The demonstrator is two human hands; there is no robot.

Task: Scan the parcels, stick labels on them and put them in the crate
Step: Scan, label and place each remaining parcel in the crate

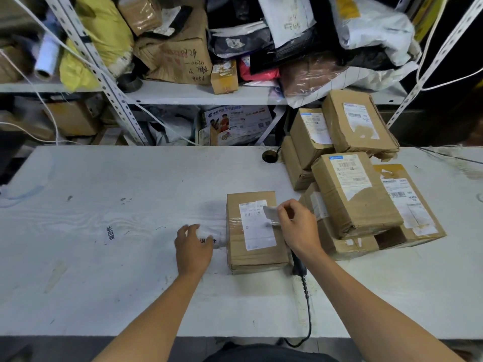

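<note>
A brown cardboard parcel (pixel 257 233) with a white shipping label lies on the white table (pixel 117 231) in the middle. My right hand (pixel 298 226) pinches a small white label (pixel 271 215) over the parcel's right edge. My left hand (pixel 193 246) rests on a roll of white stickers (pixel 213 237) just left of the parcel, fingers curled over it. A black barcode scanner (pixel 298 265) lies on the table right of the parcel, partly hidden under my right wrist. No crate is in view.
A pile of several labelled cardboard parcels (pixel 358 189) is stacked at the right of the table. Behind the table, metal shelves (pixel 198 96) hold boxes and mail bags. A cable hole (pixel 269 155) sits near the table's back edge. The scanner's cable (pixel 308 309) runs off the front edge.
</note>
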